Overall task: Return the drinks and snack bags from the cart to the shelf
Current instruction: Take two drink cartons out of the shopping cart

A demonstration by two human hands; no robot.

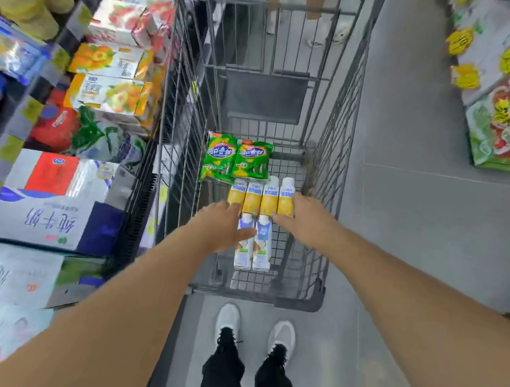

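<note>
- Two sides of goods around the cart (342,133), taken as landmark: shelf (48,175) just left of cart, loaded with milk cartons and juice boxes; colourful stacked boxes (506,122) well apart to right, across aisle. Cart parked close to shelf, probably so that returning needs only short reach.
- Cart itself: grey wire basket, seen from above, child seat flap folded at far end, white shoes (254,329) just behind near end.
- Two green snack bags (236,159) flat on cart floor, side by side, at far end of the goods, touching the row of bottles.
- Four yellow drink bottles (261,195) lying in tight row at middle of cart floor, caps pointing away. Packed close together, so liftable as one group between two hands.
- Two white-blue drink cartons (263,243) lying side by side, nearest to cart's near end, partly under left hand.
- Left hand (226,224) inside cart, at left end of bottle row, fingers fairly straight and spread, thumb over a carton; not closed on anything yet.
- Right hand (304,216) inside cart, at right end of row, fingers curled around outermost bottle, gripping it.
- Judged step: squeezing bottle row from both ends for lifting; nothing returned to shelf yet, as far as visible.
</note>
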